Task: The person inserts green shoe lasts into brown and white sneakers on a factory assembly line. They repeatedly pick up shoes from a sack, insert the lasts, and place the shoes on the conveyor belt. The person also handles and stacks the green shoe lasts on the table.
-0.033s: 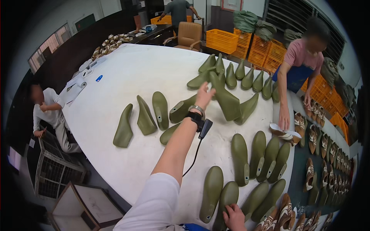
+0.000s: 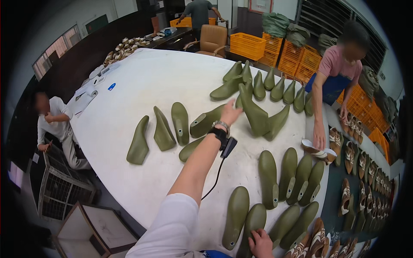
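My left hand reaches out over the white table with its fingers extended and apart. It hovers between a green shoe last lying on its side and a tall last standing tilted, which leans by another last. Nothing shows in that hand. A bracelet and a black strap with a cabled device sit on the wrist. At the near edge, my right hand has curled fingers on the side of a green last. Its lower end is partly hidden by the hand.
More green lasts lie in rows at right and stand along the far edge. A co-worker's hand holds a brown-and-white shoe at right. Racked shoes fill the right side. Another person sits at left.
My left hand has drawn slightly nearer and away from the tall last, whose top has shifted a little to the right. My right hand stays in place.
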